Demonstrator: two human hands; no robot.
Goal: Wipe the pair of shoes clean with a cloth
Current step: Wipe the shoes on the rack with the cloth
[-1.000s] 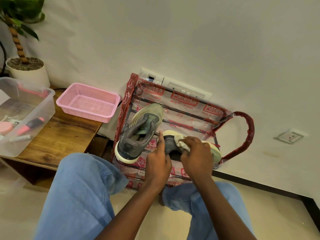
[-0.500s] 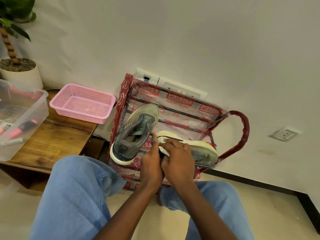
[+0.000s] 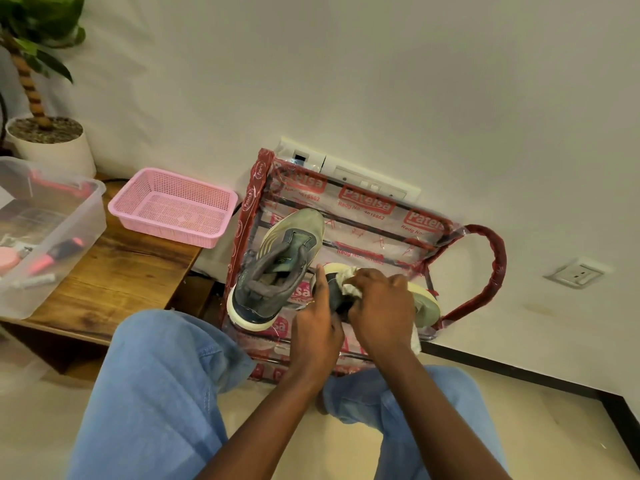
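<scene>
The held shoe (image 3: 425, 301) is a worn trainer with a dark grey fabric heel, a pale green toe and a thick cream rubber sole. It is tipped on its side over the front right part of the rack (image 3: 363, 220), with its sole turned toward the wall. The rack is a thin metal frame wrapped in glossy clear plastic printed in red, with a red-wrapped loop at its right end.

The left hand (image 3: 317, 334) comes up from below and grips the shoe's heel, its index finger (image 3: 320, 282) straight and laid upright against the heel's back. The right hand (image 3: 381, 306) lies knuckles-up across the middle of the shoe. Its fingers curl round a bunched white cloth (image 3: 350, 278) and press it onto the upper. A tail of the cloth shows below the wrist.

The resting shoe (image 3: 277, 271), the same make, sits upright on the rack's left half, heel at the front edge and toe pointing toward the back rail, just beside the left hand.

To the left, a pink perforated plastic basket (image 3: 166, 232) stands at the right end of a grained wooden desk (image 3: 117, 275), near a clear plastic box (image 3: 98, 190).
</scene>
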